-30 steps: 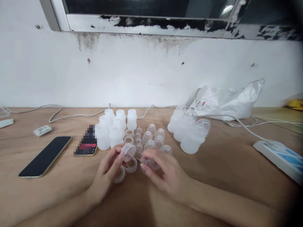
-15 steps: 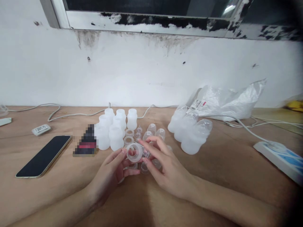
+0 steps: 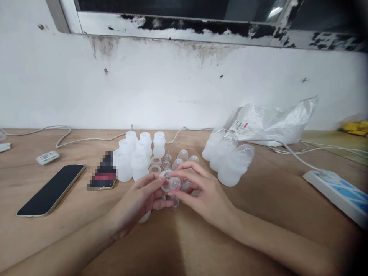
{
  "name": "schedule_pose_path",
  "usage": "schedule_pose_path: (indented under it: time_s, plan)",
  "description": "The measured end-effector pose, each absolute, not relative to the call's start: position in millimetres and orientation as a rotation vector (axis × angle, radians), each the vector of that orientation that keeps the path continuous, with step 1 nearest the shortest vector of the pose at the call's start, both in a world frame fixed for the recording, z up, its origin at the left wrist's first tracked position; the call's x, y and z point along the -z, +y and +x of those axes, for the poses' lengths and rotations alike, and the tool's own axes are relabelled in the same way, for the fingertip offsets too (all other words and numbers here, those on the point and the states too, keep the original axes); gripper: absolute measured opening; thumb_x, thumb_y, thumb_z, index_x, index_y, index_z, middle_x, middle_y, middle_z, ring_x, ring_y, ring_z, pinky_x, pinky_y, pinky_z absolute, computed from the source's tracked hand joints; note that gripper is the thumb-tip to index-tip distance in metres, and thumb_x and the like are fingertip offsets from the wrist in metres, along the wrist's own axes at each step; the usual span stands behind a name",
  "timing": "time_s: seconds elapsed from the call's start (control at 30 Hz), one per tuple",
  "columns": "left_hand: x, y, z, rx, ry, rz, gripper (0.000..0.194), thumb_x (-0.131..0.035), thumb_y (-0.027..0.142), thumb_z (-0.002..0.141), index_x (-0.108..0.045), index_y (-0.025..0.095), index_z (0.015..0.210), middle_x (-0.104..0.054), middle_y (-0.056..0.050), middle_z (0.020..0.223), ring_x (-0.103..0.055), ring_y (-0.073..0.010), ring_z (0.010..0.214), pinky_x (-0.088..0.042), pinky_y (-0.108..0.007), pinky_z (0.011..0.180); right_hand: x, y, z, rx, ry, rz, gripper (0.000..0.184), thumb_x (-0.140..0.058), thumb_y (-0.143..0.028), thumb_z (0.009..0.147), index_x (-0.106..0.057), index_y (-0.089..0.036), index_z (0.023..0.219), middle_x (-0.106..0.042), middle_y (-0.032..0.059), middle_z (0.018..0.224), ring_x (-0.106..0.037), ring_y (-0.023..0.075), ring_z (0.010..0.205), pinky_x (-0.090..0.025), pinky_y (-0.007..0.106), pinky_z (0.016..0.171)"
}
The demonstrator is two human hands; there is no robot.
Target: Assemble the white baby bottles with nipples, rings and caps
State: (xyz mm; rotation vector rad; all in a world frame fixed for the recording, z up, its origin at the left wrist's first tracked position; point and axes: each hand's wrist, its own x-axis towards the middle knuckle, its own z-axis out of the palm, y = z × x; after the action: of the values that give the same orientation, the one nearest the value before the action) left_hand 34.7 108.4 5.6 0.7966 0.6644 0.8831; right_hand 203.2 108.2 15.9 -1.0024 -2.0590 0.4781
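Note:
My left hand (image 3: pixel 146 193) pinches a clear plastic screw ring (image 3: pixel 165 180) between thumb and fingers, above the table. My right hand (image 3: pixel 201 188) closes its thumb and fingertips on a clear bottle teat (image 3: pixel 174 184) set against the ring's right side. How far the teat sits in the ring I cannot tell. Just behind the hands lie more clear rings (image 3: pixel 155 169), small teats (image 3: pixel 167 157) and clear domed caps (image 3: pixel 183 155); my fingers hide some of them. Several frosted white bottles (image 3: pixel 140 166) stand open-topped at the left.
At the right stand capped bottles (image 3: pixel 232 173), before a plastic bag (image 3: pixel 270 124). A power strip (image 3: pixel 336 195) lies at the far right, with white cables along the wall. A phone (image 3: pixel 51 190), a second, partly blurred phone (image 3: pixel 107 184) and a small white device (image 3: pixel 47 157) lie left.
The teat in my right hand has come up against the ring. The ring has turned and shifted slightly right, and my right fingers have closed in.

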Motion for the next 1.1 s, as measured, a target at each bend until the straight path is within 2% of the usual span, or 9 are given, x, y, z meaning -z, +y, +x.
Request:
schedule_pose_path:
  time_s: [0.1,0.23,0.33,0.43,0.57,0.63,0.77,0.93,1.1]
  plan:
    - [-4.2,109.2,33.9,-0.877,0.666,0.818,0.013,-0.051,0.025,0.084,-0.055,0.014,0.089,-0.063,-0.007,0.090,-0.062,-0.0138,0.080,-0.049,-0.028,0.076,-14.6,108.2,205.5,-0.496,-2.093,-0.977,0.021,-0.052,-0.022,0.081,-0.063,-0.023,0.099,-0.051,0.0040,0.095,-0.054,0.0074,0.062,-0.052,0.022,0.055]
    - [-0.6,109.3,31.9,-0.867,0.691,0.870,0.015,-0.054,0.028,0.083,-0.055,0.016,0.092,-0.063,-0.006,0.092,-0.061,-0.0151,0.084,-0.049,-0.027,0.074,-11.4,110.8,207.6,-0.500,-2.080,-0.954,0.025,-0.046,-0.016,0.084,-0.063,-0.023,0.102,-0.057,0.0024,0.083,-0.055,0.0090,0.064,-0.049,0.021,0.053]
    - [1.1,108.6,32.7,-0.893,0.743,0.960,0.021,-0.053,0.032,0.083,-0.056,0.017,0.097,-0.060,-0.005,0.089,-0.058,-0.0130,0.080,-0.047,-0.020,0.060,-10.7,112.8,207.1,-0.499,-1.991,-0.982,0.019,-0.055,-0.016,0.079,-0.064,-0.022,0.096,-0.061,-0.0006,0.075,-0.058,0.0100,0.066,-0.048,0.019,0.053]
    - [1.8,108.0,34.4,-0.893,0.838,1.057,0.028,-0.052,0.037,0.082,-0.058,0.017,0.101,-0.058,-0.003,0.083,-0.052,-0.0087,0.067,-0.039,-0.015,0.049,-10.0,113.6,206.5,-0.435,-1.969,-0.976,0.013,-0.057,-0.018,0.078,-0.062,-0.022,0.089,-0.064,-0.0020,0.074,-0.060,0.0101,0.066,-0.048,0.020,0.055]
    - [0.1,107.1,35.4,-0.855,0.865,1.140,0.031,-0.054,0.038,0.080,-0.058,0.017,0.103,-0.058,-0.002,0.073,-0.051,-0.0093,0.062,-0.040,-0.018,0.053,-6.6,114.1,207.0,-0.242,-2.047,-0.907,0.009,-0.054,-0.019,0.080,-0.061,-0.020,0.086,-0.061,-0.0001,0.074,-0.058,0.0112,0.068,-0.048,0.023,0.061]
    - [-2.1,106.4,35.5,-0.841,0.879,1.171,0.030,-0.058,0.035,0.078,-0.057,0.018,0.103,-0.059,0.000,0.070,-0.051,-0.0092,0.058,-0.042,-0.020,0.056,-4.7,114.7,207.3,-0.218,-2.069,-0.886,0.010,-0.053,-0.020,0.081,-0.061,-0.020,0.088,-0.058,0.0020,0.080,-0.057,0.0114,0.070,-0.048,0.023,0.061]
    - [-6.6,105.5,35.7,-0.859,0.919,1.215,0.027,-0.060,0.033,0.076,-0.056,0.018,0.098,-0.062,0.000,0.067,-0.052,-0.0088,0.055,-0.041,-0.019,0.055,-4.7,116.8,206.8,-0.358,-2.054,-0.971,0.016,-0.056,-0.024,0.079,-0.058,-0.020,0.094,-0.053,0.0052,0.095,-0.055,0.0120,0.074,-0.050,0.023,0.058]
    - [-10.6,105.2,36.0,-0.910,0.959,1.231,0.027,-0.057,0.035,0.077,-0.053,0.017,0.097,-0.061,0.001,0.066,-0.051,-0.0074,0.051,-0.036,-0.016,0.048,-9.7,118.9,204.1,-0.578,-2.049,-1.050,0.017,-0.051,-0.027,0.082,-0.057,-0.018,0.096,-0.060,0.0039,0.087,-0.057,0.0137,0.077,-0.049,0.023,0.058]
    - [-11.8,105.4,33.4,-0.905,0.978,1.442,0.021,-0.052,0.036,0.081,-0.053,0.018,0.091,-0.059,0.002,0.063,-0.047,-0.0062,0.047,-0.035,-0.014,0.044,-8.9,117.7,203.1,-0.604,-2.060,-1.056,0.014,-0.050,-0.027,0.082,-0.059,-0.019,0.090,-0.062,0.0017,0.082,-0.058,0.0123,0.072,-0.048,0.022,0.057]
